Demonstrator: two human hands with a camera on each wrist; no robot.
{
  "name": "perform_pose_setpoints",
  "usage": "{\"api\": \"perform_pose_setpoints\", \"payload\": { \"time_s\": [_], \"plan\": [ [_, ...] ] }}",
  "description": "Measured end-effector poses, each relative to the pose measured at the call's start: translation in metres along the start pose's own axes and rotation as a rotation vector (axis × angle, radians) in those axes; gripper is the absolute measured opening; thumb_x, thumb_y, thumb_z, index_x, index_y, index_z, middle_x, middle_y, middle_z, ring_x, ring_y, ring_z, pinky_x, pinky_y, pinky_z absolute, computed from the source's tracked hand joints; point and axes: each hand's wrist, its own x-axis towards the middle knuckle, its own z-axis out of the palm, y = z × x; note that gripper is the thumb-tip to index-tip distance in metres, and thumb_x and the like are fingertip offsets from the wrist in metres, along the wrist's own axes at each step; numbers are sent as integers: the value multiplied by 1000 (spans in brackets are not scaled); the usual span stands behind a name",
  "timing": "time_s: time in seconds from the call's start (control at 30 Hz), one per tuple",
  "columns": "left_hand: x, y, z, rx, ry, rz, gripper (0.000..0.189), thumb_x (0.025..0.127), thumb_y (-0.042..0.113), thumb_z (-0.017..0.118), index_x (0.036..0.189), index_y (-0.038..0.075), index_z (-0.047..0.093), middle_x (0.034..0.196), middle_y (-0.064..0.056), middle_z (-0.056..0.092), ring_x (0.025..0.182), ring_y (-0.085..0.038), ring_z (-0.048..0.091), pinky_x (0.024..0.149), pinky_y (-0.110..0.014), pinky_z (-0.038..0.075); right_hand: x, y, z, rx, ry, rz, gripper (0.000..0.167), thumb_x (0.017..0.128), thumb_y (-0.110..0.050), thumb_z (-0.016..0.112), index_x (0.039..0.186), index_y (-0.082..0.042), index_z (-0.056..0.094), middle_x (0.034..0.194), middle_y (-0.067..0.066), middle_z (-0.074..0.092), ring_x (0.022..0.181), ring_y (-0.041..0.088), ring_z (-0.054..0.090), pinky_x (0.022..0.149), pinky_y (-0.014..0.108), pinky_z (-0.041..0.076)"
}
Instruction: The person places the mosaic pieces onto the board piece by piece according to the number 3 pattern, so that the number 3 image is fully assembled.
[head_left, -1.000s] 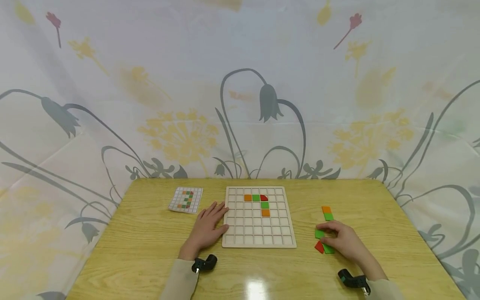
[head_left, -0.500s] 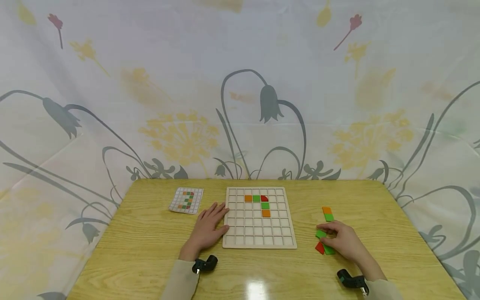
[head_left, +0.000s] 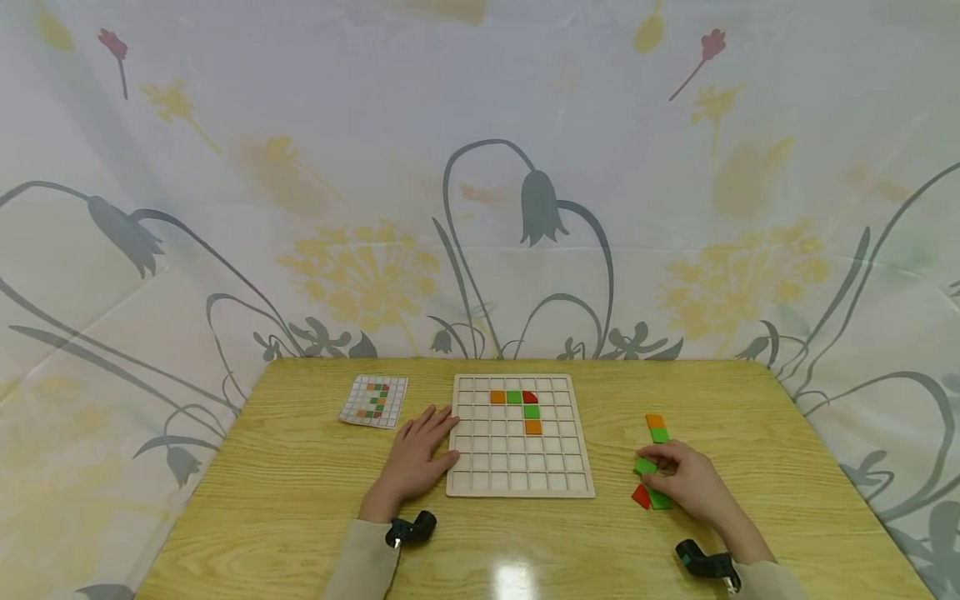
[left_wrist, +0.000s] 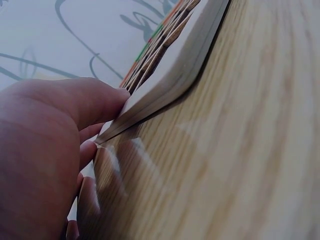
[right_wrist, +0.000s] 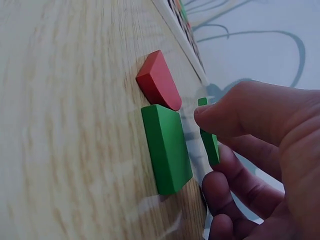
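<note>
My left hand (head_left: 411, 460) lies flat with spread fingers at the left edge of a pale gridded board (head_left: 480, 467), fingertips and thumb touching its rim. On the board sit orange, green and red tiles in a hooked row. At the right, my right hand (head_left: 692, 479) pinches a green tile (right_wrist: 210, 145) between thumb and fingers, held tilted over the table. Close below it lie another green square tile (right_wrist: 167, 150) and a red tile with a rounded edge (right_wrist: 160, 82), nearly touching each other.
Beyond the right hand, an orange tile (head_left: 655, 421) and a green tile (head_left: 659, 435) lie end to end. A printed pattern card (head_left: 374, 402) with a coloured grid figure lies left of the board. Patterned cloth (head_left: 480, 275) hangs behind the table.
The green tile in my right hand has shifted slightly to the right and tilted. Both hands stay almost where they were.
</note>
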Motion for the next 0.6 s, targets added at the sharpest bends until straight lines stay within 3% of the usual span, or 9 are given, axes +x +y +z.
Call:
{"api": "perform_pose_setpoints", "payload": {
  "time_s": [0.6],
  "plan": [
    [0,-1,1,5,17,10,56,99,33,58,150,12,47,159,-7,35,148,-32,23,114,-61,17,8,-12,-2,-10,12,-58,29,86,-7,76,115,-4,72,96,-2,59,84,11,57,73,29,53]
  ]
}}
